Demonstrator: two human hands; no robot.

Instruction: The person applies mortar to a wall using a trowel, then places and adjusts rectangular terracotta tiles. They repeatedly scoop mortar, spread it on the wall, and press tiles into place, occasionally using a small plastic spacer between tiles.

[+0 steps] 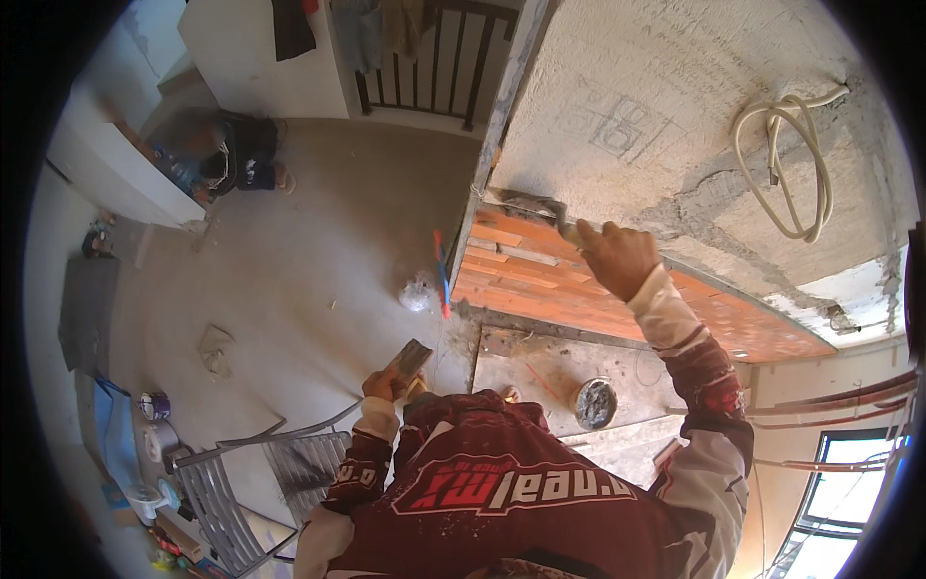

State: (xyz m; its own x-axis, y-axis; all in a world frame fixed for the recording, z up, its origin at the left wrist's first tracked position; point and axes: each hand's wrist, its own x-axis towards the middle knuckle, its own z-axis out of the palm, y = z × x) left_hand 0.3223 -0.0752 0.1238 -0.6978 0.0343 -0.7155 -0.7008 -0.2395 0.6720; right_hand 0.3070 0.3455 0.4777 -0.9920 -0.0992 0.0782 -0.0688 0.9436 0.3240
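Observation:
Raised at the upper middle, my right hand (pixel 618 255) grips a trowel (pixel 546 208), its blade against the wall's edge where rough plaster (pixel 608 87) meets exposed orange brick (pixel 521 256). My fingers are wrapped round its handle. Low at the center left, my left hand (pixel 384 384) holds a flat grey metal tool with a wooden-looking part (pixel 413 358), away from the wall and near my body. A beige cable coil (pixel 810 164) hangs on the plaster to the right.
Another person (pixel 241 154) crouches by a white partition. A dark railing (pixel 434 68) stands beyond. Below are red and blue pipes (pixel 441 275), a bucket of grey mix (pixel 596 403) on a board (pixel 540 367), a metal rack (pixel 212 492) and scattered containers (pixel 154 405). A window (pixel 830 492) is at right.

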